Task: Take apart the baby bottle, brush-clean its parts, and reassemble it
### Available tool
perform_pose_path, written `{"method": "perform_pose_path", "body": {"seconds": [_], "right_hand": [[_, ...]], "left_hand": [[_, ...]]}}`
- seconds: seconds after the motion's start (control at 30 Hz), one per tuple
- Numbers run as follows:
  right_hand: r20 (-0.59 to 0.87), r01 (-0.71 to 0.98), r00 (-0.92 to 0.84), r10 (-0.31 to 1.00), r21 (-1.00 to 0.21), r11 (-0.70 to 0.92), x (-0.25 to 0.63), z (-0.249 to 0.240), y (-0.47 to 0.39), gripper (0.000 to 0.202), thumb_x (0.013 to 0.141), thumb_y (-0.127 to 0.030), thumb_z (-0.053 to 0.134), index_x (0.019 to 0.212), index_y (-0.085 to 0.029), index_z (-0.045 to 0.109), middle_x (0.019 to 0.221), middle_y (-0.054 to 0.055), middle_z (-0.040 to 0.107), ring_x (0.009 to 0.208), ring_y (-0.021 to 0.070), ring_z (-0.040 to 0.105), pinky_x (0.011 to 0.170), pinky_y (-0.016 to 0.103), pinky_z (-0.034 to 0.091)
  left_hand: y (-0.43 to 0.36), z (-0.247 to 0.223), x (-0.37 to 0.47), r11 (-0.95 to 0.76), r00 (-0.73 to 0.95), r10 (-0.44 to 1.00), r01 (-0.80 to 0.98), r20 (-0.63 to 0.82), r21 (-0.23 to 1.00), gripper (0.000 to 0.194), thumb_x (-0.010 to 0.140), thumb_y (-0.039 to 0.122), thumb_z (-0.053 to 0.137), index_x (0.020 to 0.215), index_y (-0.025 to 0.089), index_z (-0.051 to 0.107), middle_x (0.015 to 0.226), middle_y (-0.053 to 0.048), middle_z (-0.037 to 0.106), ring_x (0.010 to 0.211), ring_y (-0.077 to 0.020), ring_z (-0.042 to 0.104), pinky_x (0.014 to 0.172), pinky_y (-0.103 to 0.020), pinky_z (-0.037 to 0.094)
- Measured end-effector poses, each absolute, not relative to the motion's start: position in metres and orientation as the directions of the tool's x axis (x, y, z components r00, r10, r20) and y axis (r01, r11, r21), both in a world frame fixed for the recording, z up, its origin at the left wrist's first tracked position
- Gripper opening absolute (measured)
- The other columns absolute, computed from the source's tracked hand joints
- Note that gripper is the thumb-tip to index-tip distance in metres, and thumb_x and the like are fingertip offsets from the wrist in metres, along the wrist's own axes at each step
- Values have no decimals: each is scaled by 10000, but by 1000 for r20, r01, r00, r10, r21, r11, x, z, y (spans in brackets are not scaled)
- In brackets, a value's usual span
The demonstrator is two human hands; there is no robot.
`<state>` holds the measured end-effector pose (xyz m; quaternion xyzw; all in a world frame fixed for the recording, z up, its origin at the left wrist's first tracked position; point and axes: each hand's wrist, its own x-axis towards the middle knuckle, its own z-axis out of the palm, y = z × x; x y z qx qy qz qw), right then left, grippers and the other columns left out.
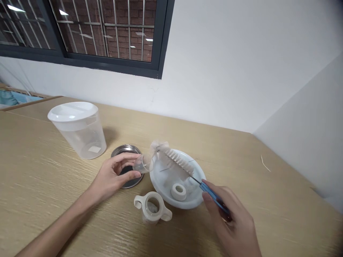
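Note:
My left hand (118,173) grips a small clear plastic cup (142,164) lying sideways, its mouth toward the right. In my right hand (232,217) is a bottle brush (177,160) with white bristles and a blue handle. The brush's tufted tip is close by the cup's mouth; I cannot tell whether they touch. Beneath the brush stands a white bowl (171,201) with a white ring-shaped cap (178,192) inside. In front of the bowl, a baby bottle with two white handles (152,210) stands upright and open at the top.
Behind my left hand lies a round metal tray or lid (126,147). A clear plastic pitcher with a white lid (83,135) stands at the back left. A thin pale strip (265,163) lies on the wooden table (230,157) to the right, near the wall.

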<state>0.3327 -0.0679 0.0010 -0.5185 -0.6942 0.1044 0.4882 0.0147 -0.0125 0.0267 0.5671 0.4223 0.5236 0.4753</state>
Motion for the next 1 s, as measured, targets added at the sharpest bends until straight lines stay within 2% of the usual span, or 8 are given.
{"method": "perform_pose_path", "body": {"seconds": [0.13,0.2,0.27,0.43,0.63,0.83,1.0], "right_hand": [[605,664,-28,796,-584,467,344,0,-64,245,977,-270,638,1211,-234,702,1010,83,693,805,172,669,642,242,555],[599,655,-24,800,-596,465,344,0,-64,247,988,-272,621,1220,-234,696,1005,81,692,844,180,687,657,241,562],[577,629,-25,816,-625,462,340,0,-66,253,991,-285,614,1226,-237,695,984,78,689,835,182,688,606,231,545],[528,582,-2,849,-690,431,331,0,-68,239,983,-337,628,1177,-242,730,941,64,701,677,151,631,524,232,504],[548,630,-20,836,-643,436,343,1,-63,254,962,-354,655,1147,-209,751,913,69,720,736,172,682,579,228,548],[548,618,70,834,-680,395,341,3,-66,235,979,-357,628,1115,-210,751,915,68,713,786,179,681,622,231,556],[591,628,-32,806,-615,477,343,2,-65,250,971,-304,637,1189,-223,730,936,66,722,756,176,696,591,233,555]], "left_hand": [[-11,25,15,-230,23,973,-18,231,973,420,700,239,918,1094,204,776,1158,-91,781,1056,-239,733,1006,-418,581],[-10,24,15,-253,12,967,-10,253,967,417,692,228,924,1083,214,778,1150,-77,781,1044,-219,729,988,-381,586],[-10,24,15,-262,25,965,-9,262,965,419,692,220,926,1084,223,777,1146,-67,779,1038,-208,727,978,-363,588],[-11,25,14,-253,37,967,-10,254,967,436,690,220,928,1095,221,767,1150,-67,774,1060,-226,725,994,-397,587],[-11,26,13,-283,-12,959,10,283,959,432,724,235,906,1126,222,748,1216,-74,758,1129,-237,710,1041,-428,575],[-12,30,15,-268,-33,963,-23,267,963,435,700,268,918,1097,206,750,1179,-86,773,1023,-236,748,949,-412,627],[-11,30,14,-246,13,969,0,246,969,438,768,310,873,1175,209,748,1180,-104,783,1054,-256,754,953,-419,624]]}}
